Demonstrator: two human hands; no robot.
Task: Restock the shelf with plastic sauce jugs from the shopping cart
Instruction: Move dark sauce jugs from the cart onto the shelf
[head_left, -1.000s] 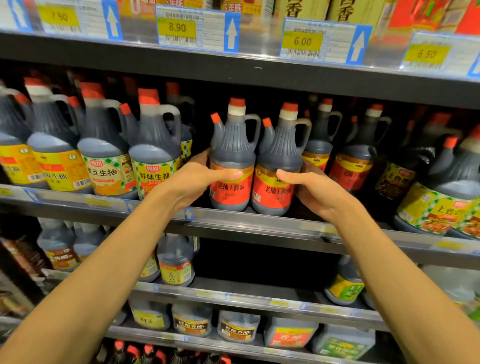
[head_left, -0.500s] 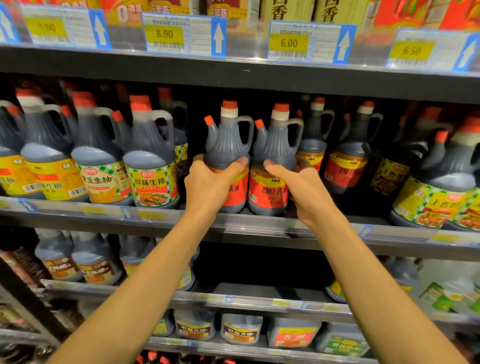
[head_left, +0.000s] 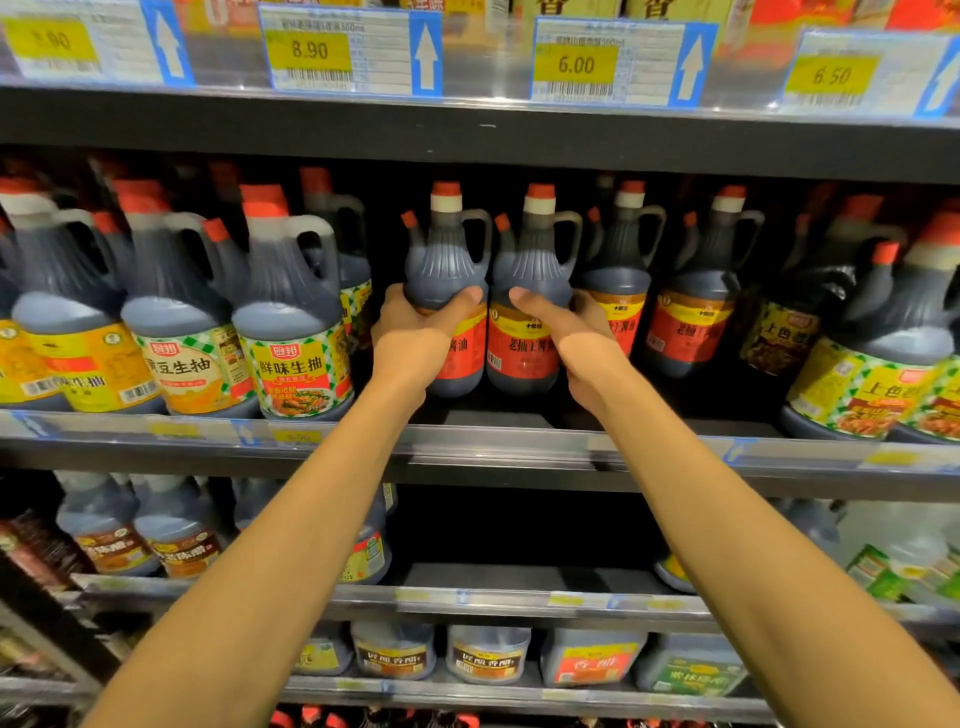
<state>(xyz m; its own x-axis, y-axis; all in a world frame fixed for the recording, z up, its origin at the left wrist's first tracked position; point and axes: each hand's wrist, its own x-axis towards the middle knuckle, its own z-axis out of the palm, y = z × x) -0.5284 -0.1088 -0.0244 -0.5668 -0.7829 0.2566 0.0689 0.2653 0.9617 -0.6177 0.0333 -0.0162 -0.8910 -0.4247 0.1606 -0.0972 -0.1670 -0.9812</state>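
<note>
Two dark sauce jugs with red labels and red caps stand side by side on the middle shelf (head_left: 498, 441). My left hand (head_left: 415, 338) grips the left jug (head_left: 447, 260) around its body, thumb across the front. My right hand (head_left: 576, 338) grips the right jug (head_left: 535, 265) the same way. Both jugs are upright and set back from the shelf's front edge. The shopping cart is out of view.
Green-and-yellow labelled jugs (head_left: 291, 322) stand close on the left. More red-label jugs (head_left: 696, 306) stand on the right, with larger yellow-label jugs (head_left: 883, 364) beyond. Price tags (head_left: 576, 65) line the shelf above. Lower shelves hold vinegar bottles (head_left: 488, 654).
Both hands have pushed the two red-label jugs deeper into the shelf, away from its front edge. My arms are stretched further forward.
</note>
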